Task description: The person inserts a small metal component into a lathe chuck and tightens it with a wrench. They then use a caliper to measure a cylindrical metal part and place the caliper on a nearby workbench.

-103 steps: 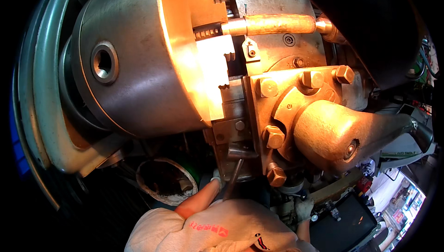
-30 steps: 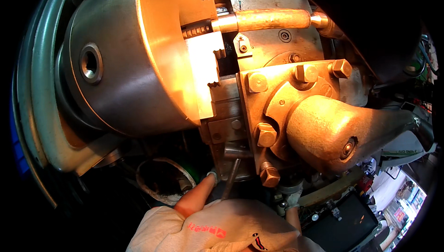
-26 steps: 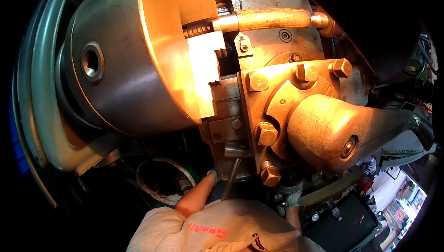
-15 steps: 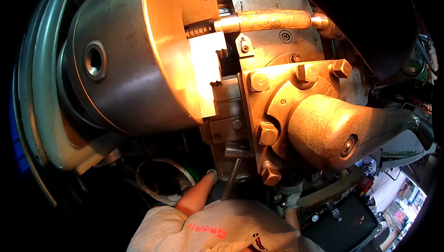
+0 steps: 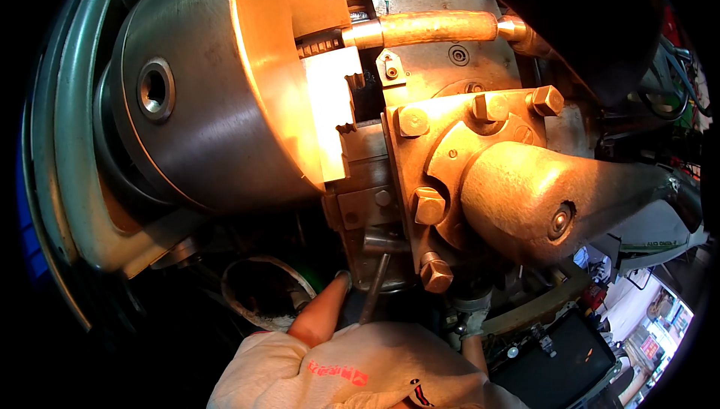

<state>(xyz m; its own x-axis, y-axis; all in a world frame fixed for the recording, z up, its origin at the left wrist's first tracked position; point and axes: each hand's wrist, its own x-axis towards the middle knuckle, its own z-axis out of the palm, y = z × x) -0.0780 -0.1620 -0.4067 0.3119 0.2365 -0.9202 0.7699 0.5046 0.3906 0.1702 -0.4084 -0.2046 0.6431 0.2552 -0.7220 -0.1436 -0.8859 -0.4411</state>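
Lathe; both gloved hands low in the frame, in shadow. Right hand, lower right of centre, up against the underside of a dial, a round metal piece below the tool post. Grip unclear from where I stand; can't tell whether the fingers close on anything. Left hand, lower centre, fingers lost in the dark beside the carriage; can't say if spread or curled. Bare lever slants just right of it.

On handling: I'd judge the dial stiff and hard, fixed to the machine, so weight hardly matters; something to turn, not lift. Oil could make it slick, though none shows on it. Best hold probably the outer rim, fingers wrapped from below, where the right hand already sits.

Upper left, chuck, bulky and likely very heavy. Upper middle, rod runs from chuck to a pointed centre; rigid-looking. Bucket, lower left, left of the left forearm.
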